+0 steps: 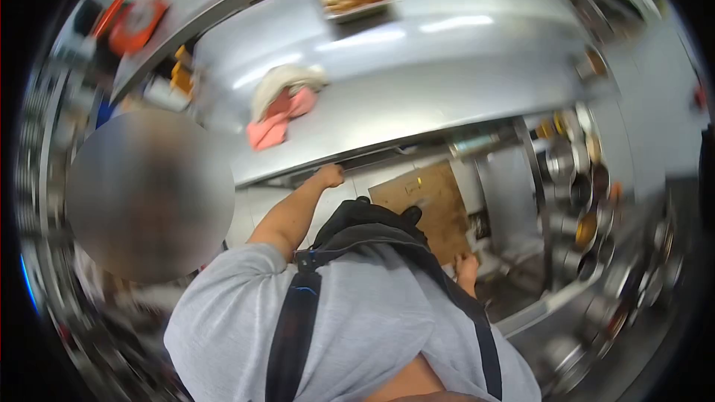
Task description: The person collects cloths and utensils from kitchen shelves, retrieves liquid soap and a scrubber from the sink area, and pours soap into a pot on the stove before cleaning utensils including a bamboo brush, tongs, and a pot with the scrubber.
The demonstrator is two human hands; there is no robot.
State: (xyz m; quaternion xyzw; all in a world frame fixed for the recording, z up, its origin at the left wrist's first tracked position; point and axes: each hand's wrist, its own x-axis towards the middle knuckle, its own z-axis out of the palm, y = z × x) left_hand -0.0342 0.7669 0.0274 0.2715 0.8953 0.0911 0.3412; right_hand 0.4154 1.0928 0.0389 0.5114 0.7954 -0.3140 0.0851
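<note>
The left hand (328, 175) curls near the front edge of a shiny metal tabletop (447, 78) bearing a pink cloth (269, 132), the right hand (466, 264) hangs near cardboard (441, 208) with pots (560, 158) beyond, and neither's grip can be told.

The counter (417, 97) is silver-grey, one cloth (268, 132) pink.

The head-worn camera looks forward and down across a steel counter (424, 93)

Long, shiny steel counter (417, 97), straight ahead
</note>
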